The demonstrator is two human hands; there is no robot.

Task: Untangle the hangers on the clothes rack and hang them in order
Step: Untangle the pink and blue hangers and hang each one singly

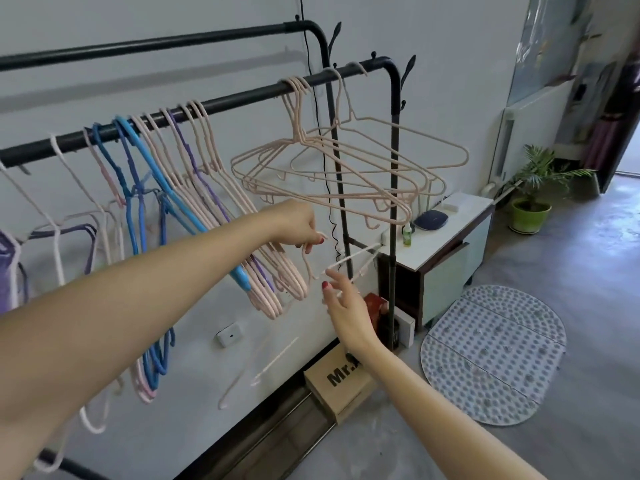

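Left hand (297, 221) pinching thin pink wire hanger (309, 263)

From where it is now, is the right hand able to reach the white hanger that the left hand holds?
Probably yes. The right hand is open just below the white wire hanger, pinched by the left hand; nothing lies between.

Two rails are shown, the front rail (214, 100) before the rear rail (145, 46). Crowded hangers (194, 188) are hung on its left part, a fanned group (332, 168) to their right. A cabinet (446, 251) is placed right of the rack, a mat (491, 355) before it.
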